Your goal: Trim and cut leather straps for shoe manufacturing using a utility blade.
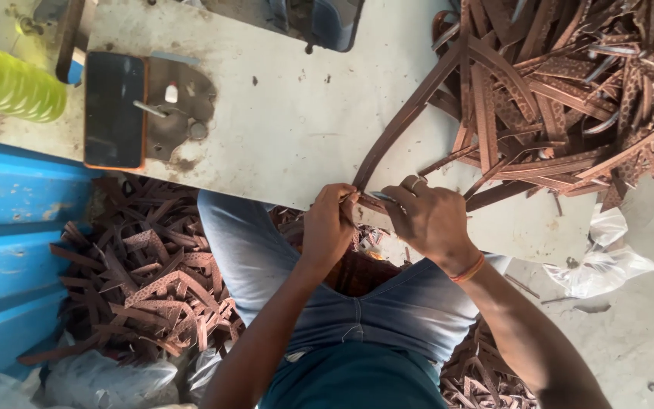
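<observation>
The brown strap point(406, 121) pinched at its near end looks like leather or a leather-like sheet, matt, smooth on its face; the heap of straps point(569, 91) has the same dull brown finish, some pieces punched with a patterned, rougher-looking texture, a few showing paler grey backs; the surface point(297, 113) is pale, matt, stained and scuffed; the phone point(114, 110) on it has a glossy black glass face; the yellow-green spool point(9, 83) has a ribbed sheen; the blue panel point(9, 250) looks like painted metal, worn; the plastic bag point(603, 265) is thin, crinkled, translucent; the jeans point(266, 265) are soft faded denim.
</observation>
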